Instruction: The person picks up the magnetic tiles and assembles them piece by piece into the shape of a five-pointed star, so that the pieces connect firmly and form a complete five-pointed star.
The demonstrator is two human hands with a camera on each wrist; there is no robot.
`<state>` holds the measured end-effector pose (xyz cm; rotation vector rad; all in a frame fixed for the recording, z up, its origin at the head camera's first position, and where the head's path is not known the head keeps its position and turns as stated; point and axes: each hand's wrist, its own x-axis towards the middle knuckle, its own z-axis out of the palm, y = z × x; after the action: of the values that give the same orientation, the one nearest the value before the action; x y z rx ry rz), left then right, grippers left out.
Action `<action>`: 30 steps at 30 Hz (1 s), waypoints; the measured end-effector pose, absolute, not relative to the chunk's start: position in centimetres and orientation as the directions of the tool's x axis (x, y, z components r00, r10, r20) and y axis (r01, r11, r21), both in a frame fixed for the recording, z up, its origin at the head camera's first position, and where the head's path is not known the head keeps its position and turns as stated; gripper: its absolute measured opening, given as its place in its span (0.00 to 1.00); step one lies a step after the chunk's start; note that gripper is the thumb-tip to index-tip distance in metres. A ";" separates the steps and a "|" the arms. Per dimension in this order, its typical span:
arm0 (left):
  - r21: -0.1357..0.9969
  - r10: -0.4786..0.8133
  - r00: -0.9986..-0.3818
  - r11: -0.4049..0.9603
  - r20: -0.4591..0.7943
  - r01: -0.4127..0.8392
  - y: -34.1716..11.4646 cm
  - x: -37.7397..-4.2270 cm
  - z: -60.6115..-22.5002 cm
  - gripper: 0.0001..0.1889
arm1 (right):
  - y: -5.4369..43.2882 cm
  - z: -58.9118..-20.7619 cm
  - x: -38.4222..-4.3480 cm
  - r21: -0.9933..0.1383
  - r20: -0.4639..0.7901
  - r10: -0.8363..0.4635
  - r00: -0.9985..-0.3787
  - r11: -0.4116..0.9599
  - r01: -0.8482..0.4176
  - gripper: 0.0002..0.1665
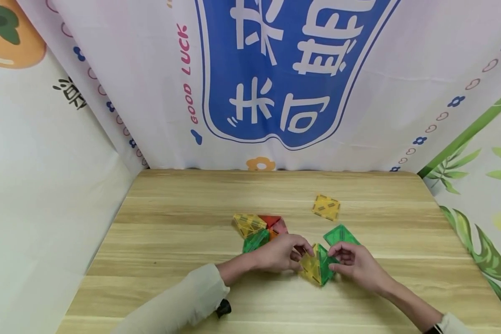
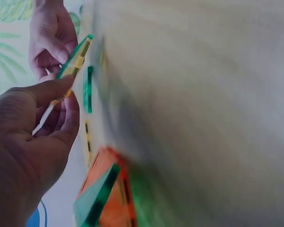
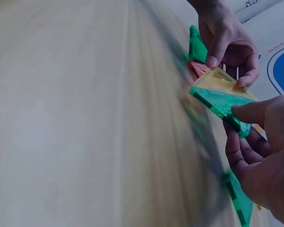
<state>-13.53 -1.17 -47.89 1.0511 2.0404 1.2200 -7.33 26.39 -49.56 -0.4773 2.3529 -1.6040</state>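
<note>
My left hand [image 1: 281,253] pinches a yellow translucent triangular magnetic tile [image 1: 310,266] between thumb and fingers. From the other side, my right hand [image 1: 359,266] pinches a green triangular magnetic tile [image 1: 325,264]. The two tiles meet along one long edge, raised over the tabletop in both wrist views. In the right wrist view the green tile [image 3: 222,106] shows dark magnets along its near edge, with the yellow tile [image 3: 220,81] behind it. Just left of my left hand stands a cluster of joined tiles with yellow [image 1: 249,224], red [image 1: 270,221] and green [image 1: 255,241] pieces.
A flat yellow square tile [image 1: 326,207] lies further back on the wooden table [image 1: 171,208]. Another green tile [image 1: 341,234] lies behind my right hand. Printed cloth [image 1: 158,93] hangs along the back and sides of the table.
</note>
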 end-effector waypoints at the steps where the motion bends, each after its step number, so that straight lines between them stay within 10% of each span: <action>1: 0.899 0.831 -0.553 0.285 -0.059 0.332 -1.4 -13.8 -47.7 0.19 | 26.3 -49.4 -7.6 -0.935 -0.025 -0.410 -0.912 0.333 -0.124 0.15; 30: 0.920 0.604 -0.796 0.337 -0.049 0.199 -9.4 -23.0 -45.4 0.17 | 17.8 -48.2 -19.2 -0.972 -0.067 -0.328 -0.942 0.233 -0.012 0.21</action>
<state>-23.00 -9.44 -45.36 0.7084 2.2249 1.4496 -19.25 17.83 -48.21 -0.3184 2.2505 -1.7713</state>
